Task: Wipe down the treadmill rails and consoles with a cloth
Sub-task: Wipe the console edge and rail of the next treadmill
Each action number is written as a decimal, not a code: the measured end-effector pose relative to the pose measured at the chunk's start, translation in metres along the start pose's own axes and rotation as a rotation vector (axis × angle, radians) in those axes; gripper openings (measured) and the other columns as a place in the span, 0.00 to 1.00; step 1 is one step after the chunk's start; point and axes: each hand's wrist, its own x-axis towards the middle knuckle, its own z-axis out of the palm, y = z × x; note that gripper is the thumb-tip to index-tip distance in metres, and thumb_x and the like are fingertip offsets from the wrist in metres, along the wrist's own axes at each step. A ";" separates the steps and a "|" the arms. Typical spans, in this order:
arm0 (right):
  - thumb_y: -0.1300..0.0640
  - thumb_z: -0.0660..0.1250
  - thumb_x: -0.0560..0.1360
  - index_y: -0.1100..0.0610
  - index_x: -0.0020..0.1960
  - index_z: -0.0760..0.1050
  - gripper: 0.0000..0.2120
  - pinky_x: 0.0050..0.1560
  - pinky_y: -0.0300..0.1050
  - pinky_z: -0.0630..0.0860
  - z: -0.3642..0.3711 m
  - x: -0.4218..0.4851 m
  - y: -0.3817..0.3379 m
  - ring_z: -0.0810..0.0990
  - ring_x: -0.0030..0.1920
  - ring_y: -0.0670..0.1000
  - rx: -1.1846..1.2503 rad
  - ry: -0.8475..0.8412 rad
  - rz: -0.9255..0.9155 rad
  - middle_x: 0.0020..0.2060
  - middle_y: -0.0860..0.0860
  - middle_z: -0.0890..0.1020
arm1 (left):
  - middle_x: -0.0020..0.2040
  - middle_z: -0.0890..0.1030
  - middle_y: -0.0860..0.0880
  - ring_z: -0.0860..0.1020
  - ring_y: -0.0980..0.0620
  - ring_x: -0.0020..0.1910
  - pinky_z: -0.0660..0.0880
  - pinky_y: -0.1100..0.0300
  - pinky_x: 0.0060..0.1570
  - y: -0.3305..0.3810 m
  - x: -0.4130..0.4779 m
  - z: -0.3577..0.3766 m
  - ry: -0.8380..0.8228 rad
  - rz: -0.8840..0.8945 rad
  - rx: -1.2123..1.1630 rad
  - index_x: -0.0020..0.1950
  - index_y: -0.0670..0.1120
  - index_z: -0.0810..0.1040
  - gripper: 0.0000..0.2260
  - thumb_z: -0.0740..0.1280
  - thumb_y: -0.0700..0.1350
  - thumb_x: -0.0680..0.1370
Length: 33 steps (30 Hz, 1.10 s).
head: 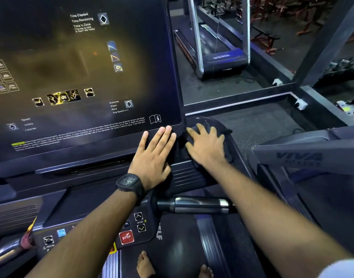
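The treadmill console (87,157) bears a dark cloth (226,133) at its right corner; seemingly bunched.

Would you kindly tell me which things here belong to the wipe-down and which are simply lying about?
Part of the job: dark cloth under the right hand; treadmill console, with the left hand flat on its corner.
Just about: wall socket; wristwatch on the left wrist; red gym racks in the background.
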 end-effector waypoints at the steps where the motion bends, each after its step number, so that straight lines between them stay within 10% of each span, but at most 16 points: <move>1: 0.38 0.58 0.79 0.39 0.78 0.61 0.28 0.65 0.65 0.68 -0.004 0.011 0.011 0.65 0.71 0.62 0.029 -0.058 -0.019 0.79 0.47 0.62 | 0.82 0.51 0.45 0.50 0.47 0.81 0.46 0.39 0.77 0.000 0.000 0.000 -0.004 0.000 -0.002 0.81 0.44 0.56 0.42 0.67 0.52 0.70; 6: 0.37 0.57 0.79 0.44 0.81 0.55 0.33 0.65 0.72 0.66 -0.010 -0.004 0.025 0.63 0.73 0.68 0.124 -0.082 0.430 0.81 0.54 0.57 | 0.82 0.50 0.45 0.49 0.47 0.81 0.46 0.39 0.77 0.001 -0.001 -0.001 -0.015 0.004 -0.003 0.81 0.44 0.55 0.42 0.67 0.52 0.70; 12: 0.39 0.58 0.79 0.40 0.78 0.60 0.28 0.68 0.68 0.66 -0.003 -0.004 0.007 0.63 0.73 0.63 0.002 -0.014 0.002 0.80 0.48 0.62 | 0.82 0.51 0.44 0.50 0.46 0.81 0.46 0.39 0.77 0.000 0.000 0.000 -0.006 0.000 0.005 0.81 0.44 0.56 0.42 0.67 0.53 0.70; 18: 0.38 0.57 0.80 0.45 0.81 0.57 0.31 0.67 0.73 0.64 -0.008 0.002 0.016 0.62 0.74 0.68 0.097 -0.088 0.376 0.81 0.53 0.58 | 0.82 0.51 0.44 0.51 0.46 0.81 0.47 0.39 0.77 0.001 -0.001 0.000 -0.001 0.007 -0.001 0.81 0.44 0.56 0.42 0.67 0.53 0.70; 24: 0.38 0.57 0.79 0.39 0.78 0.61 0.28 0.69 0.66 0.66 -0.012 0.036 0.016 0.63 0.74 0.62 0.022 -0.109 -0.119 0.80 0.45 0.61 | 0.82 0.51 0.44 0.51 0.46 0.81 0.47 0.39 0.77 0.000 0.001 -0.001 -0.004 0.005 0.008 0.81 0.43 0.56 0.41 0.67 0.53 0.70; 29: 0.38 0.58 0.80 0.44 0.80 0.58 0.31 0.67 0.70 0.64 -0.010 0.029 0.011 0.62 0.73 0.66 0.101 -0.117 0.329 0.81 0.52 0.57 | 0.82 0.53 0.44 0.52 0.46 0.81 0.47 0.39 0.77 0.001 -0.001 -0.002 0.007 0.009 0.001 0.81 0.43 0.57 0.42 0.67 0.52 0.70; 33: 0.40 0.59 0.79 0.45 0.77 0.64 0.27 0.66 0.67 0.66 -0.006 0.033 -0.011 0.65 0.71 0.64 -0.001 -0.031 -0.100 0.78 0.48 0.63 | 0.82 0.54 0.44 0.52 0.46 0.81 0.48 0.39 0.77 0.000 0.001 -0.002 0.010 0.009 0.008 0.80 0.43 0.58 0.41 0.67 0.52 0.69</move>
